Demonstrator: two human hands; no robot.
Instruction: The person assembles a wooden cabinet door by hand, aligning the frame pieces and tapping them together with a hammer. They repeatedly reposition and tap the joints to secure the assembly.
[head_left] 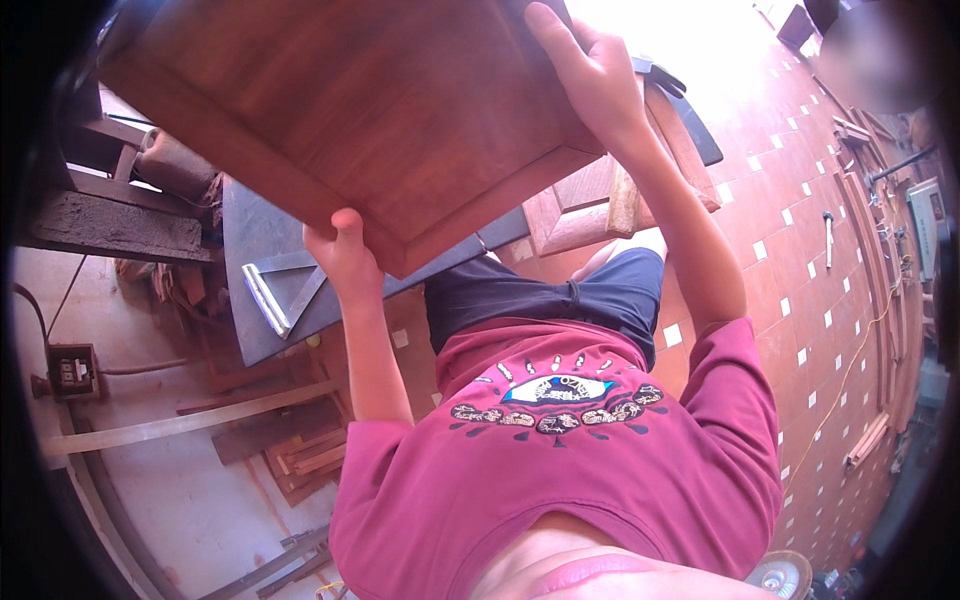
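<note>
Left hand: fingers curled shut around the lower edge of the wooden panel, close to its nearest corner; thumb on the face we see, other fingers hidden behind the board. Left forearm rises almost straight from the maroon shirt to that edge.

Right hand: fingers together and laid long against the panel's right edge, gripping it; the palm presses the side and the fingertips reach toward the top of the view. Right arm stretched out, elbow slightly bent, running from the shirt sleeve up to the panel.

Wooden panel: large, reddish-brown, framed with a raised moulded border, held tilted in the air between both hands, above the dark grey worktop and touching nothing else that can be seen.

Below the panel, on the worktop: a metal try square lies just left of the left hand. Beyond the panel's right corner, a smaller framed wooden piece rests at the worktop's edge. Under the panel's left side, timber offcuts lie on the floor. Far right of the panel, a hammer lies on the red tiled floor.
</note>
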